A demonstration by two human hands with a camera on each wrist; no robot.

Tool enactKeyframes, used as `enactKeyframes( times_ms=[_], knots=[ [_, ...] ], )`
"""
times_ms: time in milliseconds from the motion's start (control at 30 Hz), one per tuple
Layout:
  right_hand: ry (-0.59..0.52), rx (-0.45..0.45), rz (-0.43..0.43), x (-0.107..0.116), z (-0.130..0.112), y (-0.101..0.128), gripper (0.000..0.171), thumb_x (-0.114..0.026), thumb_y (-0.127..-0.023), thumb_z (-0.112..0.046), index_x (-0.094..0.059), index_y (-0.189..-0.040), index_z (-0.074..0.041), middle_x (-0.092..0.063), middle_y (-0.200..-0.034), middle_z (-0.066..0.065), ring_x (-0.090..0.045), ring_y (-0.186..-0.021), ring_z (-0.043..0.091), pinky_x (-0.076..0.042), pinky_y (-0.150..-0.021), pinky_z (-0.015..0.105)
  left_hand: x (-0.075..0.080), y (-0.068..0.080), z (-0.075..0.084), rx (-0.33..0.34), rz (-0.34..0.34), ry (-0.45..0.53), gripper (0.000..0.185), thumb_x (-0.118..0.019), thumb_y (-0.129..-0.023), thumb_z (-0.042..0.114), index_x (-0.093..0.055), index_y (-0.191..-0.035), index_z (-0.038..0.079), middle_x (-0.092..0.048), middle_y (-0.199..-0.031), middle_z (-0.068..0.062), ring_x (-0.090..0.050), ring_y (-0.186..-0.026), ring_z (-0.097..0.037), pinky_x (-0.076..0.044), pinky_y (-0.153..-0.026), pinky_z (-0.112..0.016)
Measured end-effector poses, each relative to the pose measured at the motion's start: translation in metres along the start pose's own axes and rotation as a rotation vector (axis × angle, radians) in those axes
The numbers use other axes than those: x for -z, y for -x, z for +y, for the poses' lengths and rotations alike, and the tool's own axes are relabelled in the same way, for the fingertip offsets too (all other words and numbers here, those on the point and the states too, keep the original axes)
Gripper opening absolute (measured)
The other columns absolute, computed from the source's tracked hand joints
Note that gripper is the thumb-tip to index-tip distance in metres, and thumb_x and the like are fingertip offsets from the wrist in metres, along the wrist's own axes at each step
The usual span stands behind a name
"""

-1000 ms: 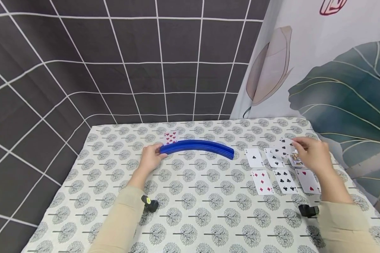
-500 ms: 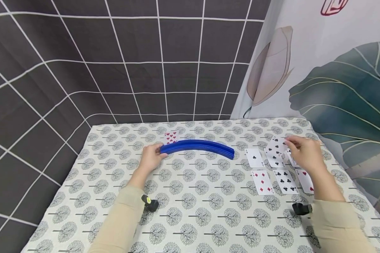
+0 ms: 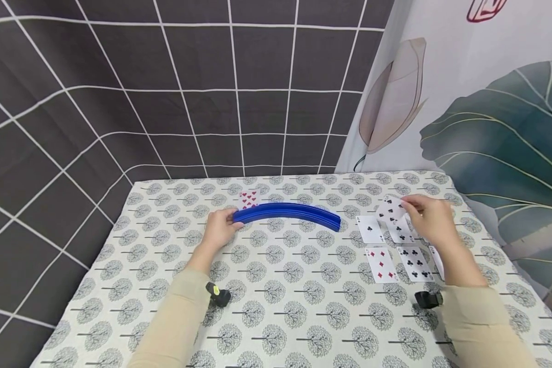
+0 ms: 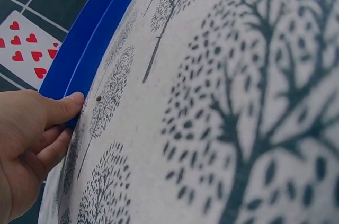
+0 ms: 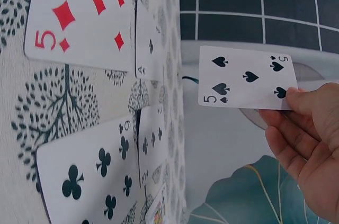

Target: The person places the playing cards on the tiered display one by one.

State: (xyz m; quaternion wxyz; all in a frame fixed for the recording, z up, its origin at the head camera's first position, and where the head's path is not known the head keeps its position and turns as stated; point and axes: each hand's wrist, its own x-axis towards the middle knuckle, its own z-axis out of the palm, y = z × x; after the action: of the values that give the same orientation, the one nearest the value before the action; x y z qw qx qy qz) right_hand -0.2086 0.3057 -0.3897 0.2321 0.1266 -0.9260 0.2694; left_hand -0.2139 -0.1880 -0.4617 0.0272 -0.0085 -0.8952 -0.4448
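Blue rack (image 3: pixel 287 208) was, by the look of it, hardly begun on. Right of it, a spread of loose cards (image 3: pixel 381 265) lay face up, that part seemingly left to do. Just behind its left end stood one heart card (image 3: pixel 249 198), lower edge hidden, so I could not tell whether it sat slotted. Also right of the rack, the five of spades (image 5: pixel 241 78) was held raised, its corner pinched between the right hand's (image 5: pixel 315 144) thumb and fingers. The left hand's (image 3: pixel 217 227) fingers were closed on the rack's left end.
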Motion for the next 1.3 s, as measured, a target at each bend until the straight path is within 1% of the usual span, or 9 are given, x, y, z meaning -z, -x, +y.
enactKeyframes(
  times_ms=[200, 267, 333, 400, 500, 567, 1000, 1167, 1300],
  knots=[
    [-0.025, 0.015, -0.025, -0.006, -0.007, -0.002, 0.016, -0.066, -0.097, -0.001, -0.071, -0.108, 0.008, -0.072, -0.096, 0.029, -0.07, -0.078, 0.044, -0.058, -0.07, 0.058, 0.0, 0.0, 0.0, 0.004, 0.002, -0.009, 0.053, -0.079, -0.085, 0.001, -0.059, -0.132, -0.009, -0.066, -0.119, -0.031, -0.07, -0.107, -0.039, -0.061, -0.092, -0.036],
    [-0.025, 0.017, -0.03, -0.008, -0.009, -0.003, 0.015, -0.066, -0.097, -0.002, -0.072, -0.107, 0.007, -0.072, -0.095, 0.028, -0.07, -0.077, 0.043, -0.059, -0.069, 0.055, 0.0, 0.0, 0.0, 0.001, 0.003, -0.01, 0.053, -0.079, -0.085, 0.002, -0.059, -0.133, -0.009, -0.066, -0.12, -0.031, -0.07, -0.107, -0.039, -0.061, -0.093, -0.036],
    [-0.031, 0.011, -0.039, -0.01, -0.012, -0.004, 0.016, -0.066, -0.097, -0.002, -0.073, -0.109, 0.006, -0.073, -0.095, 0.028, -0.07, -0.078, 0.041, -0.061, -0.068, 0.037, 0.0, -0.001, 0.0, 0.002, 0.004, -0.008, 0.053, -0.079, -0.085, 0.002, -0.059, -0.133, -0.009, -0.066, -0.12, -0.031, -0.07, -0.107, -0.039, -0.06, -0.093, -0.036],
    [-0.038, 0.011, -0.044, -0.013, -0.014, -0.005, 0.016, -0.066, -0.097, -0.002, -0.073, -0.11, 0.005, -0.073, -0.094, 0.027, -0.07, -0.077, 0.04, -0.059, -0.075, 0.036, 0.0, -0.001, 0.0, 0.002, 0.005, -0.009, 0.053, -0.079, -0.085, 0.001, -0.059, -0.133, -0.009, -0.066, -0.12, -0.031, -0.07, -0.107, -0.039, -0.06, -0.093, -0.036],
    [-0.067, 0.036, -0.043, -0.016, -0.017, -0.007, 0.017, -0.066, -0.095, 0.0, -0.072, -0.11, 0.006, -0.073, -0.094, 0.027, -0.07, -0.076, 0.042, -0.057, -0.085, 0.043, 0.0, -0.001, 0.0, -0.003, 0.006, -0.012, 0.053, -0.079, -0.085, 0.001, -0.059, -0.133, -0.009, -0.066, -0.12, -0.032, -0.07, -0.108, -0.039, -0.06, -0.093, -0.036],
    [-0.073, 0.062, -0.03, -0.019, -0.019, -0.008, 0.015, -0.067, -0.094, 0.001, -0.072, -0.108, 0.006, -0.073, -0.092, 0.027, -0.07, -0.074, 0.044, -0.047, -0.092, 0.064, -0.001, -0.001, 0.0, -0.008, 0.005, -0.017, 0.052, -0.079, -0.085, 0.002, -0.059, -0.132, -0.01, -0.066, -0.12, -0.032, -0.07, -0.107, -0.039, -0.06, -0.093, -0.037],
    [-0.078, 0.059, -0.083, -0.027, -0.034, -0.017, 0.015, -0.066, -0.096, -0.003, -0.072, -0.108, 0.005, -0.073, -0.095, 0.026, -0.071, -0.078, 0.043, -0.048, -0.094, 0.065, 0.001, 0.001, 0.002, 0.015, -0.002, -0.002, 0.053, -0.078, -0.085, 0.001, -0.058, -0.133, -0.009, -0.065, -0.121, -0.031, -0.069, -0.109, -0.039, -0.06, -0.094, -0.035],
    [-0.095, 0.08, -0.087, -0.03, -0.038, -0.02, 0.016, -0.066, -0.096, -0.001, -0.072, -0.109, 0.006, -0.073, -0.098, 0.026, -0.072, -0.079, 0.042, -0.061, -0.072, 0.059, 0.001, 0.001, 0.002, 0.007, 0.004, -0.017, 0.052, -0.079, -0.086, 0.001, -0.059, -0.133, -0.009, -0.066, -0.121, -0.032, -0.069, -0.108, -0.039, -0.06, -0.094, -0.037],
    [-0.103, 0.088, -0.078, -0.033, -0.042, -0.021, 0.016, -0.067, -0.095, 0.0, -0.072, -0.109, 0.007, -0.073, -0.098, 0.026, -0.072, -0.078, 0.041, -0.061, -0.073, 0.058, 0.001, 0.001, 0.002, -0.004, 0.01, -0.024, 0.052, -0.079, -0.085, 0.002, -0.059, -0.132, -0.009, -0.066, -0.12, -0.031, -0.07, -0.107, -0.039, -0.06, -0.094, -0.037]
  ],
)
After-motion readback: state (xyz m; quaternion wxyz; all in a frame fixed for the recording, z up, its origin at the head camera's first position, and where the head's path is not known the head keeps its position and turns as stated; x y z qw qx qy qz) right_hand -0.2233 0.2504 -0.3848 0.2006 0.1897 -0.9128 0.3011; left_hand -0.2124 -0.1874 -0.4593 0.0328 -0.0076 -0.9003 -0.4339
